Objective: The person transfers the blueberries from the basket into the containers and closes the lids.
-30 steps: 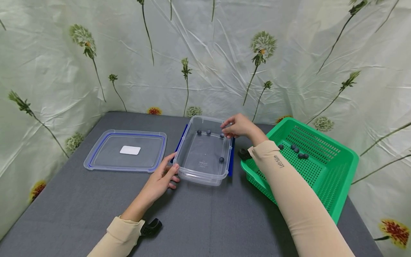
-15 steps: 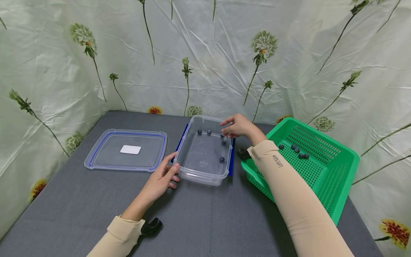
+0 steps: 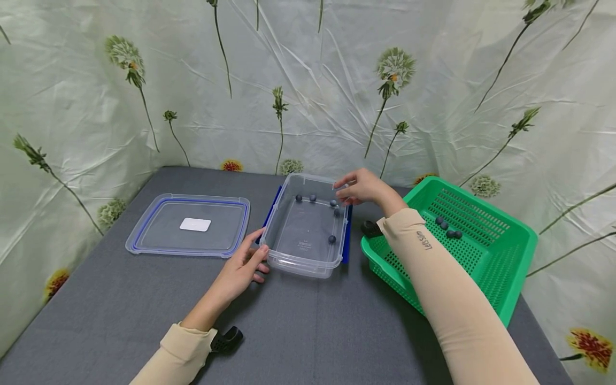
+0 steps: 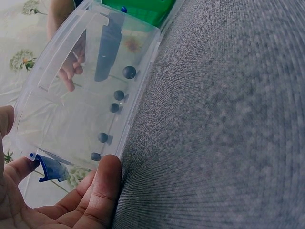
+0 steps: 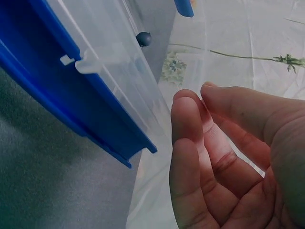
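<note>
A clear plastic food container [image 3: 300, 262] stands on the table with several blueberries [image 3: 332, 239] spread over its bottom. My left hand [image 3: 243, 266] holds it by the near left corner, with fingers at the wall in the left wrist view. Above the container's right rim hovers my right hand [image 3: 362, 188], its fingers loosely bent with nothing between them, as the right wrist view shows. Two blueberries [image 3: 335, 208] lie just below those fingertips. Blue side latches [image 5: 95, 90] hang folded out along the container's sides.
To the right, a green perforated basket [image 3: 510, 251] contains several more blueberries [image 3: 447, 227], with the right forearm passing over its near left part. A clear lid [image 3: 154, 230] with a blue seal and white label lies at the left. Behind the grey table [image 3: 289, 331] hangs a flowered curtain [image 3: 327, 80].
My right hand has let go of a blueberry, which now lies at the container's right side. It has since shifted slightly to the right. The left hand keeps its place.
</note>
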Available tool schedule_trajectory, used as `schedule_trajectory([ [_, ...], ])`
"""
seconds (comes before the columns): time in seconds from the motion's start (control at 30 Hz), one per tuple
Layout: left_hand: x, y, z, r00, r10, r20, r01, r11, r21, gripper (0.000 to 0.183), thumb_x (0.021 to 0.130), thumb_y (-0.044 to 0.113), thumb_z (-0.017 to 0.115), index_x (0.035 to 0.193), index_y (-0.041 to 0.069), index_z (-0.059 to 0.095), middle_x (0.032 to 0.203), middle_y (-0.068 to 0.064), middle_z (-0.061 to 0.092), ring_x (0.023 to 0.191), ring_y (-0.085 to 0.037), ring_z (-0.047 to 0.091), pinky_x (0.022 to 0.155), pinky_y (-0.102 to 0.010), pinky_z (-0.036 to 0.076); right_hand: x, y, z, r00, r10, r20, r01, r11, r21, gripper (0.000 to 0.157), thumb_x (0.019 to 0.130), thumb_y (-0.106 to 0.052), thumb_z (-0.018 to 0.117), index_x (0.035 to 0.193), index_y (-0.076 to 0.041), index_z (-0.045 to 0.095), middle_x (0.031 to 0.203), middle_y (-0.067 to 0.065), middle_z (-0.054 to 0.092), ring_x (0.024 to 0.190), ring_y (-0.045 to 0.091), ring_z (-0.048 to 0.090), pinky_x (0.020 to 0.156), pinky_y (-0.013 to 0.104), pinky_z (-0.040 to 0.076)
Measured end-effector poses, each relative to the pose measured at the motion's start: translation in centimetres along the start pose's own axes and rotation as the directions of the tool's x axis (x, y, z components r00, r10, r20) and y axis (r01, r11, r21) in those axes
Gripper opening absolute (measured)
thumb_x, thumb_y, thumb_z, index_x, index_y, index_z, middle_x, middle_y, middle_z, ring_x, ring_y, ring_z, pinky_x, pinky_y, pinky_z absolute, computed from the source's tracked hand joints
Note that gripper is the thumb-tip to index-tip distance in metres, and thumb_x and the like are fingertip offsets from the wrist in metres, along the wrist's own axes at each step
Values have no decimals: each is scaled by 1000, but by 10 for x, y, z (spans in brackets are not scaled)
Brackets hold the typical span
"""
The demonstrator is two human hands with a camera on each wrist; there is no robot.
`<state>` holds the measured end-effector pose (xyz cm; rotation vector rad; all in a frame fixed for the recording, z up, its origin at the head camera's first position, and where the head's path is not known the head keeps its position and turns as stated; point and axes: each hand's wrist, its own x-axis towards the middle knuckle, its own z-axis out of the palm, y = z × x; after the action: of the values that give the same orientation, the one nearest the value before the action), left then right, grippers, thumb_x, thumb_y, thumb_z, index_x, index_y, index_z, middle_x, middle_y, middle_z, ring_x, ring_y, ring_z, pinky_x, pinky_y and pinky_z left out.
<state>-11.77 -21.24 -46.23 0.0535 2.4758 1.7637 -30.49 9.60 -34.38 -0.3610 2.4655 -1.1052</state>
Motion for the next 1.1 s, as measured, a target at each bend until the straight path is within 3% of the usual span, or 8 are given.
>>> schedule_trajectory([
  [0.27, 0, 0, 1, 1000, -5, -2, 5, 1000, -6, 53, 116, 37, 50, 166, 30, 34, 133, -27, 65, 97, -25, 74, 73, -28, 62, -4, 2, -10, 1000, 6, -6, -6, 1000, 14, 36, 104, -12, 70, 138, 1, 68, 95, 8, 80, 73, 10, 71, 67, 22, 57],
  [0.53, 2, -2, 2, 1000, -2, -13, 2, 1000, -2, 53, 115, 34, 51, 166, 29, 35, 128, -27, 66, 94, -23, 73, 71, -28, 62, -13, 7, -23, 1000, 1, -19, -1, 1000, 4, 41, 105, -16, 70, 142, 2, 66, 104, 13, 82, 75, 10, 74, 69, 22, 59],
  [0.8, 1, -2, 2, 1000, -5, -15, 5, 1000, 2, 54, 115, 34, 51, 166, 29, 35, 130, -27, 67, 95, -24, 74, 71, -28, 62, -25, 17, -38, 1000, -18, -15, 18, 1000, 7, 45, 105, -18, 71, 144, 1, 64, 101, 5, 82, 76, 7, 73, 73, 22, 59],
  [1.1, 1, -4, 2, 1000, -3, -17, 3, 1000, -1, 53, 115, 34, 51, 166, 29, 35, 132, -28, 66, 95, -25, 74, 71, -28, 62, -40, 27, -59, 1000, -6, -25, 7, 1000, 16, 49, 106, -24, 70, 149, -3, 60, 110, 4, 82, 84, 8, 74, 79, 23, 61],
])
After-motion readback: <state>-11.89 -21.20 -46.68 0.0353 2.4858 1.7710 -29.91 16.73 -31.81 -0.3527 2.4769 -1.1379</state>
